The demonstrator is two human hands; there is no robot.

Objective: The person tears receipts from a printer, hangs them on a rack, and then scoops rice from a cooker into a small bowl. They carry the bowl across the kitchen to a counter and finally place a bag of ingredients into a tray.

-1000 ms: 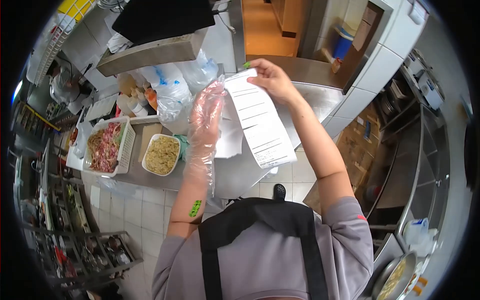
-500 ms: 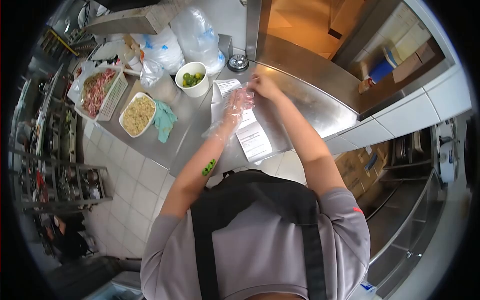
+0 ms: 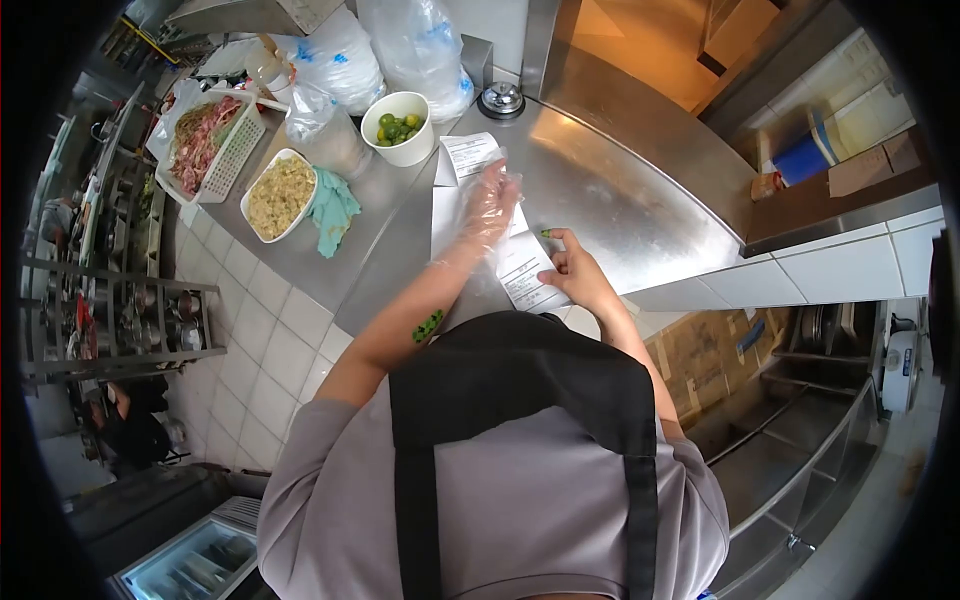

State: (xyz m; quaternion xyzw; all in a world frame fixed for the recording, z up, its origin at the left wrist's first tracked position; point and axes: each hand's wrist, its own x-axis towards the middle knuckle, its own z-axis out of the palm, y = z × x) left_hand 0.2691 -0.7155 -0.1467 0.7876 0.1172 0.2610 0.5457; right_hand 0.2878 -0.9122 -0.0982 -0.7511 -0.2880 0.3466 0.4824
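Long white printed receipts (image 3: 528, 268) lie on the steel counter, running from near the call bell down to its front edge. My left hand (image 3: 488, 212), in a loose clear plastic glove, rests over their middle with fingers stretched out; it hides part of the print. At the lower end is my bare right hand (image 3: 582, 278), its index finger extended and its thumb at the paper's right edge. Thumb and index finger are apart, with nothing visibly held between them. A small green mark shows on the index fingertip.
Left on the counter stand a white cup of green citrus (image 3: 397, 128), a tub of chopped food (image 3: 280, 196), a teal cloth (image 3: 332, 214), a basket of sliced meat (image 3: 232, 150) and plastic bags (image 3: 335, 62). A call bell (image 3: 501, 100) sits behind the receipts. A person (image 3: 140, 425) is at far left.
My right hand has left the upper end of the receipts, beside my left hand, and come down to their lower end. The gloved left hand stays over the paper. The camera view has shifted slightly.
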